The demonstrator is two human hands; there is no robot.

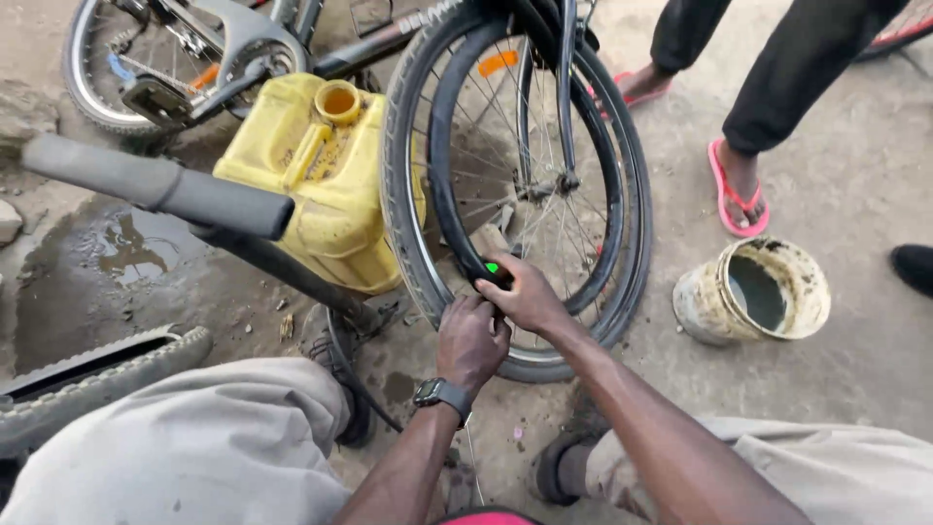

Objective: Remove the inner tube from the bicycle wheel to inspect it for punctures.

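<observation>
A bicycle wheel (622,194) stands upright in front of me, its black tyre partly off the rim. A black inner tube (449,185) loops out of it on the left side. My right hand (525,292) pinches the tube near its bottom, where a small green valve cap (492,267) shows. Just below, my left hand (471,340) grips the tube and tyre edge; a black watch sits on its wrist. Both hands are closed on the rubber.
A yellow jerrycan (321,185) leans behind the wheel at left. A dirty bucket (753,292) with water lies at right. A black handlebar grip (155,185) crosses the left, a puddle beneath it. Another person's legs in red sandals (739,194) stand at the back.
</observation>
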